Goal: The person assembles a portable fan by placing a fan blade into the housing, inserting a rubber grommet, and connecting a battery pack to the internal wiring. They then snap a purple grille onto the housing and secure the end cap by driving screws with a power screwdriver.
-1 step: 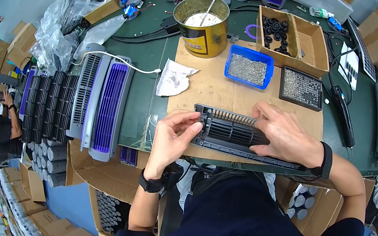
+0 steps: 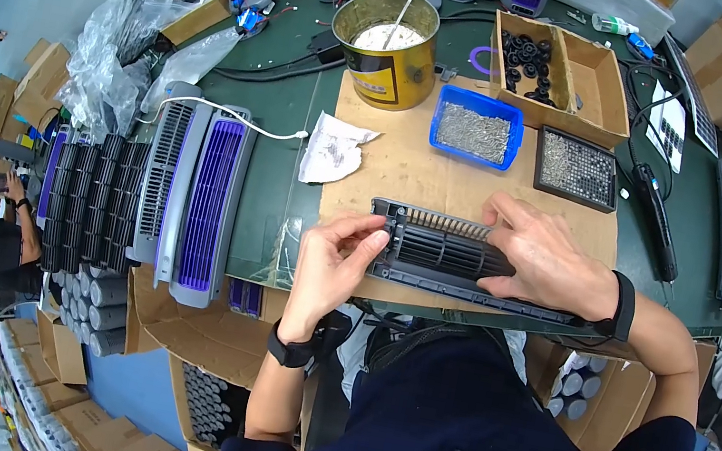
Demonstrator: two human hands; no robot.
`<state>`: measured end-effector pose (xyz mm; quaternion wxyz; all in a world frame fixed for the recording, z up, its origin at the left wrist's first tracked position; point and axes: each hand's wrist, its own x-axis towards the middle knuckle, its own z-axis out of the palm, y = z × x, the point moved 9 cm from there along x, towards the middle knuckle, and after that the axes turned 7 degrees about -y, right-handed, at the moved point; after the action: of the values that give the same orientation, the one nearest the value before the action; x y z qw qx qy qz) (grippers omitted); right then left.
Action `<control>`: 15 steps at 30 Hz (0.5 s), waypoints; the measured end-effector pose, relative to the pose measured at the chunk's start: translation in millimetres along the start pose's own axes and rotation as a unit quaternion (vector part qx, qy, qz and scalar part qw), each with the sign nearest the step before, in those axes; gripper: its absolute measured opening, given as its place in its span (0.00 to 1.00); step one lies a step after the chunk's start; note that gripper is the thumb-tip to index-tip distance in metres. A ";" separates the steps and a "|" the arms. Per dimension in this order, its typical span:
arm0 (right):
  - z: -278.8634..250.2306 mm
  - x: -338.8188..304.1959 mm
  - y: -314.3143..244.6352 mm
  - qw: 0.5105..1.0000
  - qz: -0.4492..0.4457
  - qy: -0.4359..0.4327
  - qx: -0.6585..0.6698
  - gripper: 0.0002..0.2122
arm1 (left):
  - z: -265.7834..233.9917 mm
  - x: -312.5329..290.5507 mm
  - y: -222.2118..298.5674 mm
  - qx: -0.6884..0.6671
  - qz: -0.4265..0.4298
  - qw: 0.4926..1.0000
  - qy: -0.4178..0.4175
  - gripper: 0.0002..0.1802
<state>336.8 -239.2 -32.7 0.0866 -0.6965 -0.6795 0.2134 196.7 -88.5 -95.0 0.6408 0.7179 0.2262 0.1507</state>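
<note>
A dark housing of a small tower fan lies crosswise at the table's near edge, its open side up. Inside it sits a black ribbed fan wheel. My left hand is at the housing's left end, thumb and forefinger pinched close together by the wheel's tip; whatever small part they grip is hidden. Across the right part, my right hand is closed over the wheel, thumb on the near side and fingers on the far side. It hides the wheel's right end.
Behind the housing stand a blue tray of small metal parts, a black tray of pins, a cardboard box with black rubber parts and a yellow can. Left are purple-grille housings and fan wheels; right, an electric screwdriver.
</note>
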 end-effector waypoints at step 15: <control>0.5 1.3 -0.1 1.000 0.002 0.001 -0.003 0.17 | 2.8 3.9 -17.6 0.022 -0.058 0.998 -0.021 0.12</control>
<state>336.5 -238.0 -33.3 0.0850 -0.6985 -0.6786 0.2109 199.2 -87.5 -113.0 0.6369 0.7207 0.2576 0.0928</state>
